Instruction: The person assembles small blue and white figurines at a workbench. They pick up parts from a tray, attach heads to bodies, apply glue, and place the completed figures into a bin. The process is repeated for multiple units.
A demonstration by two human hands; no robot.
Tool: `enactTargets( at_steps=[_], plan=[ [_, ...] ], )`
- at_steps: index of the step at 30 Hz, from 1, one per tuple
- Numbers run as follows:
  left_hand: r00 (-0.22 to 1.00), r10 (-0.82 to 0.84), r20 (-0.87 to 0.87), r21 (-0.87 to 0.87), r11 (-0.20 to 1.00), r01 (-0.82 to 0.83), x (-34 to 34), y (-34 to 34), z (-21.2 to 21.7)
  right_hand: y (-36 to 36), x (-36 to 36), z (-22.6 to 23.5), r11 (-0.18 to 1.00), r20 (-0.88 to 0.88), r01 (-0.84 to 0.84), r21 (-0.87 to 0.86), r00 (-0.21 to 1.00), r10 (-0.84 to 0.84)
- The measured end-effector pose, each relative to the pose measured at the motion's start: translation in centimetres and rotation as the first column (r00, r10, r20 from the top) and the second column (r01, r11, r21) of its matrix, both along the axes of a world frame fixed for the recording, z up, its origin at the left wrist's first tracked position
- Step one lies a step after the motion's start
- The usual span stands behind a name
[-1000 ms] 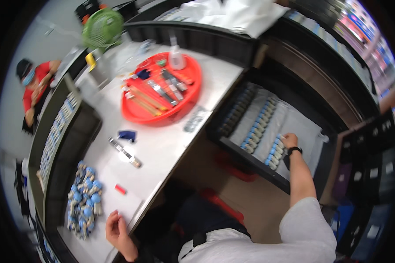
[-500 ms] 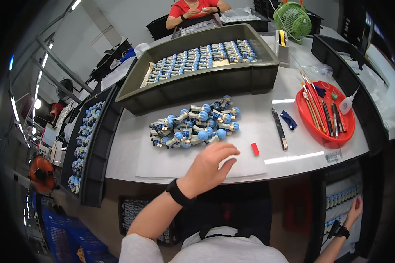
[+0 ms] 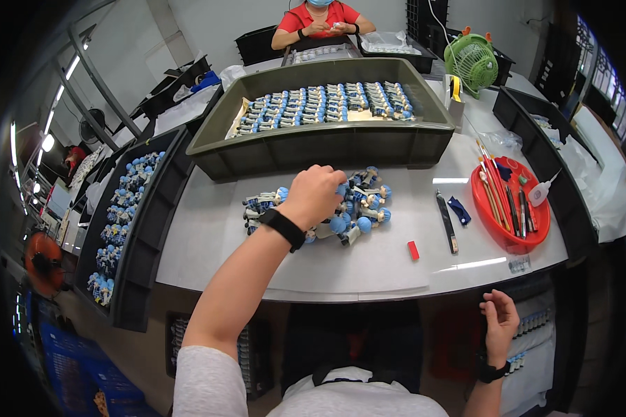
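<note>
Left hand [image 3: 316, 194] grip curled over figurine pile [image 3: 355, 205], hold unclear | figurines small, blue-capped, white-bodied | right hand [image 3: 499, 321] loosely open, empty

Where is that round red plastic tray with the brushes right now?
In the head view, the round red plastic tray sits at the right end of the white table, right of a small blue clip and a dark narrow tool.

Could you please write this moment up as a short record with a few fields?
Left hand: reaching into the pile of small blue-and-white figures; grip hidden
Right hand: empty, fingers loosely open, below the white table's front edge
Beyond the pile: grey tray with rows of figures
Right of the pile: red round tray of brushes
</note>
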State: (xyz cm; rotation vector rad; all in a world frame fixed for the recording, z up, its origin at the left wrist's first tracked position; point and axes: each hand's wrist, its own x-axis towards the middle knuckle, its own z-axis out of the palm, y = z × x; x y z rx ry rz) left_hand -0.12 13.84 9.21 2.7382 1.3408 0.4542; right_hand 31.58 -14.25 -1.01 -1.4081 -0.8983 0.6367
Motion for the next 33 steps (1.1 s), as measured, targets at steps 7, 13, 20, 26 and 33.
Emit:
enactTargets(
  at_steps=[7, 13, 20, 26, 33],
  plan=[
    [0.495, 0.252, 0.831, -0.502, 0.722, 0.476, -1.7, -7.1, 2.3, 3.8, -8.6, 2.4, 0.972, -0.157, -0.226, 0.054, 0.960, 0.232],
    [0.360, 0.596, 0.717, -0.671, 0.453, 0.586, -1.9, -12.4, -3.5, 7.0, -16.8, 3.3, 0.827, -0.581, -0.546, 0.138, 0.631, 0.514],
    [0.230, 0.721, 0.654, -0.675, 0.418, 0.608, -2.3, -14.5, -7.1, 6.6, -17.9, 1.9, 0.819, -0.642, -0.569, 0.067, 0.604, 0.472],
    [0.272, 0.678, 0.683, -0.665, 0.423, 0.615, -2.7, -14.7, -7.1, 6.3, -17.9, 1.5, 0.899, -0.459, -0.423, 0.111, 0.781, 0.424],
    [0.300, 0.551, 0.779, -0.616, 0.583, 0.530, -2.0, -15.5, -6.8, 6.2, -17.9, 0.3, 0.927, -0.065, -0.309, 0.214, 0.942, 0.329]
  ],
)
